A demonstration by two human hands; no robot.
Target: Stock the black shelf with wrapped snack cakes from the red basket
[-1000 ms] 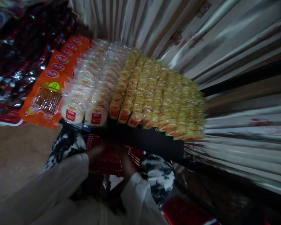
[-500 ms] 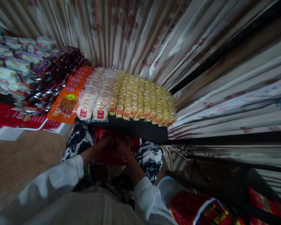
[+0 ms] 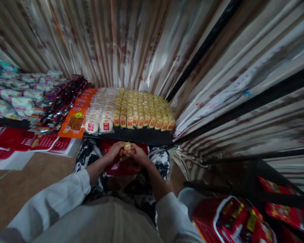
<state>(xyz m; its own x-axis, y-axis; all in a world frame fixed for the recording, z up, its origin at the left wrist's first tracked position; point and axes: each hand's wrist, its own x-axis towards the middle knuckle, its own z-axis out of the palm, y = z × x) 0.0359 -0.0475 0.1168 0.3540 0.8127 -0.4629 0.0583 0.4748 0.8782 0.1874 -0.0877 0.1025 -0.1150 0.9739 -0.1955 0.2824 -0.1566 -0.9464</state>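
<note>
Between my hands, above a red plastic basket [image 3: 118, 168] on my lap, is a small yellow-wrapped snack cake [image 3: 127, 147]. My left hand [image 3: 116, 150] grips it from the left, fingers closed. On the other side my right hand [image 3: 138, 153] pinches it. Just beyond, on a black shelf [image 3: 131, 135], rows of matching yellow snack packs [image 3: 144, 109] stand packed close together. Beside them on the left are two rows of round white packaged biscuits [image 3: 99, 111]. What lies inside the basket is mostly hidden by my hands.
Left of the biscuits lie an orange snack bag [image 3: 74, 114], dark shiny packets [image 3: 63, 101] and white snack packs [image 3: 22, 92]. A printed red sheet [image 3: 22, 141] hangs at the shelf front. Striped curtain [image 3: 131, 44] and black bars stand behind; red packages [image 3: 233, 216] sit lower right.
My hands have come up out of the red basket, and a yellow snack cake now shows between them. The camera view has shifted.
</note>
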